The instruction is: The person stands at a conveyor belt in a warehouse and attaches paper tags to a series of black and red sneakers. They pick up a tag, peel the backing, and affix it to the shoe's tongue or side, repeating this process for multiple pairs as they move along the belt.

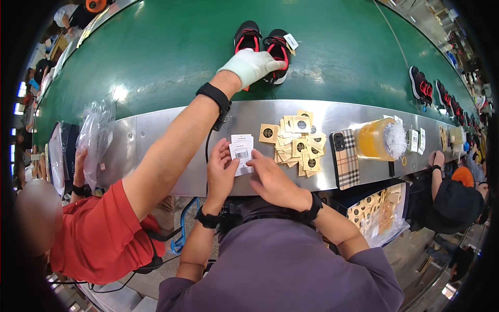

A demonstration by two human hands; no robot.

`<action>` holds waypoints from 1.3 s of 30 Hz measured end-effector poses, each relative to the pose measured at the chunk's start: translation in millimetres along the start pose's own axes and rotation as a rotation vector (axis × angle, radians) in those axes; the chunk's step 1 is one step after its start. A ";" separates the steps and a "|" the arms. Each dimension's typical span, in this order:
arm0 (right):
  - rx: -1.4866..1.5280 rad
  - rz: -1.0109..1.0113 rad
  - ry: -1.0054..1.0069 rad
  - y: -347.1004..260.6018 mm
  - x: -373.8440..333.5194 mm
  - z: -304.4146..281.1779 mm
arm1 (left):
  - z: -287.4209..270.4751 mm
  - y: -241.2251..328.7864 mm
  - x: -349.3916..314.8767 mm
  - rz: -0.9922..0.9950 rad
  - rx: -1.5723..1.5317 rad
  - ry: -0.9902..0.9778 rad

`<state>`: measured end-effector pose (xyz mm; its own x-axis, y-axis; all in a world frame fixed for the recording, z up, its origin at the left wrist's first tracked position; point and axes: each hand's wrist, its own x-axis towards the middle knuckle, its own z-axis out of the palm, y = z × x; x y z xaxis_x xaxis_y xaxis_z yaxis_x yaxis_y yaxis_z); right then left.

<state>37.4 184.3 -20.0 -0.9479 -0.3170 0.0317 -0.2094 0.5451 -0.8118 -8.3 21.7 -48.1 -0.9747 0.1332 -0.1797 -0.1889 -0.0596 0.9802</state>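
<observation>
Some white tags (241, 147) sit in left hand (220, 177) — right hand (278, 183) touching

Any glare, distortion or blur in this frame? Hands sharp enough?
Head view: bright glare spot on the left of the green belt, softer reflections on the steel ledge; same view, fisheye bends the belt's edges and leaves black corners; same view, a blurred patch covers the red-shirted co-worker's head; same view, left hand, right hand and white tags look fairly sharp.
</observation>
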 end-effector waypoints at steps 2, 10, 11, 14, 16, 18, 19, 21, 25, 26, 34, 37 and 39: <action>0.072 0.004 -0.018 3.1 0.1 -1.9 | 6.5 7.6 -0.8 -0.060 -0.056 -0.033; 0.162 -0.025 -0.010 11.8 -0.5 -4.5 | 21.2 22.2 -5.3 0.325 0.737 -0.064; 0.161 -0.022 0.003 11.4 -1.5 -5.2 | 21.7 24.9 -5.9 0.325 0.788 -0.066; 0.166 -0.042 0.071 6.2 0.2 -6.9 | 18.5 29.2 -8.3 0.265 0.936 -0.123; 0.098 -0.110 0.144 1.7 3.8 -11.2 | 17.7 26.0 -9.3 0.210 0.865 -0.139; -0.040 -0.222 0.245 -3.2 10.0 -13.0 | 16.2 26.6 -10.7 0.105 0.663 -0.244; -0.062 -0.228 0.242 -3.8 9.8 -12.1 | 15.5 27.0 -11.0 0.054 0.562 -0.295; -0.105 -0.240 0.232 -6.0 7.0 -9.2 | 12.7 17.3 -13.0 -0.010 0.484 -0.338; -0.043 -0.176 0.220 -1.1 5.3 -4.0 | 9.2 7.4 -10.8 -0.150 0.091 -0.384; -0.033 -0.181 0.220 -1.2 3.9 -5.2 | 9.7 8.8 -12.1 -0.189 -0.001 -0.390; 0.170 -0.230 0.179 -6.4 5.2 -18.6 | -2.0 30.8 -4.0 -0.512 -0.569 -0.478; 0.264 -0.248 0.162 -4.7 5.4 -17.2 | -0.2 28.6 -5.4 -0.486 -0.577 -0.489; 0.287 -0.265 0.167 -2.9 7.3 -16.3 | 2.0 31.5 -2.7 -0.499 -0.588 -0.507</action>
<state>27.2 193.1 -7.9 -0.9011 -0.2737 0.3363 -0.3982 0.2157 -0.8916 -11.4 21.4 -16.6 -0.6209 0.6879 -0.3759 -0.7387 -0.3530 0.5743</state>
